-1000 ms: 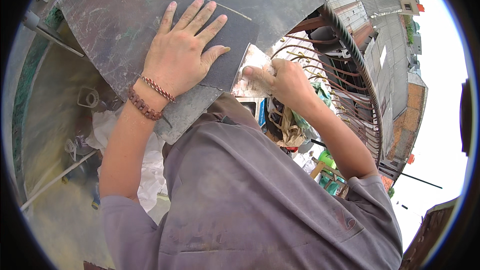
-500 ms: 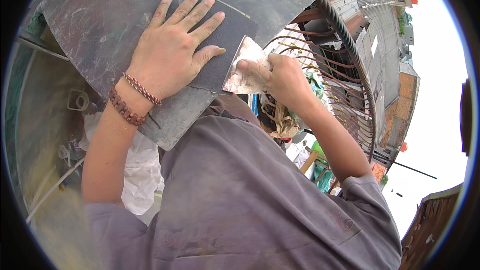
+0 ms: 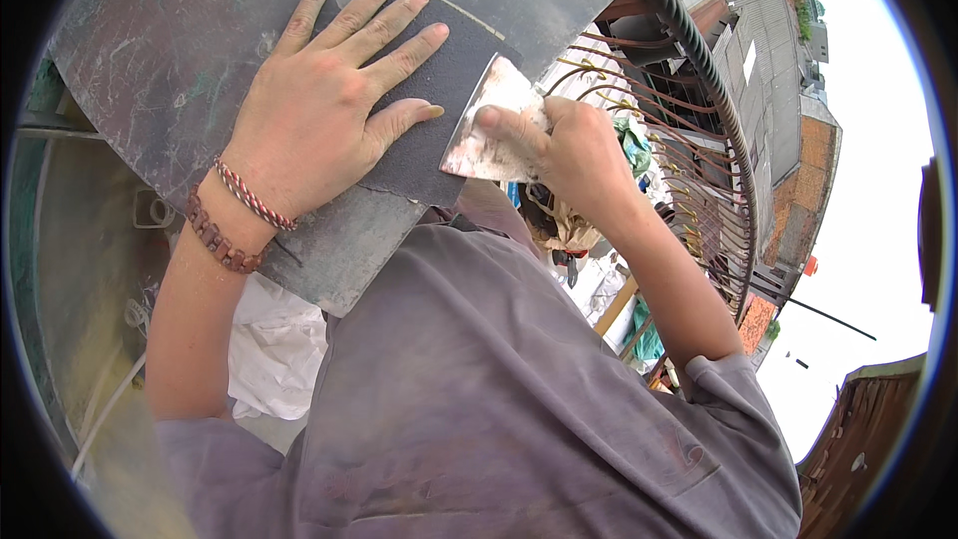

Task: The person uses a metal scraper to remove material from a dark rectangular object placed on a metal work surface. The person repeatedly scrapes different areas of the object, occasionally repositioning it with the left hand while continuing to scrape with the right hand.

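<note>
My left hand (image 3: 314, 105) lies flat with fingers spread, on a dark sheet of what looks like sandpaper (image 3: 427, 143). The sheet rests on a scratched grey-green board (image 3: 349, 240). A pale strip runs along the sheet's far edge. In my right hand (image 3: 579, 150) is a wide scraper (image 3: 507, 130), its blade smeared with white and reddish residue. My right thumb presses on the blade's face while the fingers wrap behind it, mostly hidden. The scraper's straight edge lies over the right side of the sheet, beside my left thumb.
A curved metal railing (image 3: 720, 110) with thin bars borders the right side, with rooftops (image 3: 748, 40) beyond. Below the board's right edge are brown crumpled paper (image 3: 571, 232) and green plastic (image 3: 647, 329). A white sack (image 3: 274, 349) hangs at lower left.
Both the board and my left hand appear slightly farther left and lower. The scraper now covers a little more of the sheet's right side, its blade tilted slightly differently.
</note>
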Motion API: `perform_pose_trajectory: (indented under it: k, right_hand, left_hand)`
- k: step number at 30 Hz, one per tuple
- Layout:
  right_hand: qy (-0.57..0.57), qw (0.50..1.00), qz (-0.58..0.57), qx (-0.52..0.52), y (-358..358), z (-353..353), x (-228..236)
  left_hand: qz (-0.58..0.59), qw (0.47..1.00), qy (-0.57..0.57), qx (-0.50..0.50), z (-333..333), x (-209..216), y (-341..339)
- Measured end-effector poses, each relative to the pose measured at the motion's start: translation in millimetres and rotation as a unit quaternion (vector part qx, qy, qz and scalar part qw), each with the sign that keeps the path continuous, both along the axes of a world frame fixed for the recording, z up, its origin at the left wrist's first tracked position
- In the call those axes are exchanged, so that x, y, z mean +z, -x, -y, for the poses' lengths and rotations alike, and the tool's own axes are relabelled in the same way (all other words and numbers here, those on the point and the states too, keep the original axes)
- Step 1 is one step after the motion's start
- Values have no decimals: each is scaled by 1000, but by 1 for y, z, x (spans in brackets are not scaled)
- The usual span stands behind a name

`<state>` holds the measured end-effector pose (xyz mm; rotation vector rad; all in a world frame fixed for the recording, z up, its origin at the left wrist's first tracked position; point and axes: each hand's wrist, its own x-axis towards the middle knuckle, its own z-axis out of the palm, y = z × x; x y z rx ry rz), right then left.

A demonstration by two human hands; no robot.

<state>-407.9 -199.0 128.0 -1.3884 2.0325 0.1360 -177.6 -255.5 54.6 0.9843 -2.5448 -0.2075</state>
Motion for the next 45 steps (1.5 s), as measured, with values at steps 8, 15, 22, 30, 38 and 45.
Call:
perform_pose_trajectory:
  k: [8, 15, 22, 30, 38, 45]
  right_hand:
    - [48, 998, 29, -39, 6, 8, -4]
    - [62, 998, 8, -10, 2, -3, -14]
    - [76, 996, 17, -36, -3, 3, -10]
    - [68, 997, 10, -37, 4, 14, -6]
    - [40, 997, 26, -60, 0, 14, -2]
    - [23, 999, 22, -7, -8, 14, 8]
  left_hand:
    - [10, 1000, -28, -8, 4, 4, 1]
    - [-1, 999, -36, -12, 3, 5, 0]
    - [-2, 999, -35, -15, 4, 4, -1]
    - [-24, 1000, -10, -6, 3, 0, 0]
    - [-27, 999, -18, -11, 4, 1, 0]
    - [-6, 999, -30, -12, 4, 3, -3]
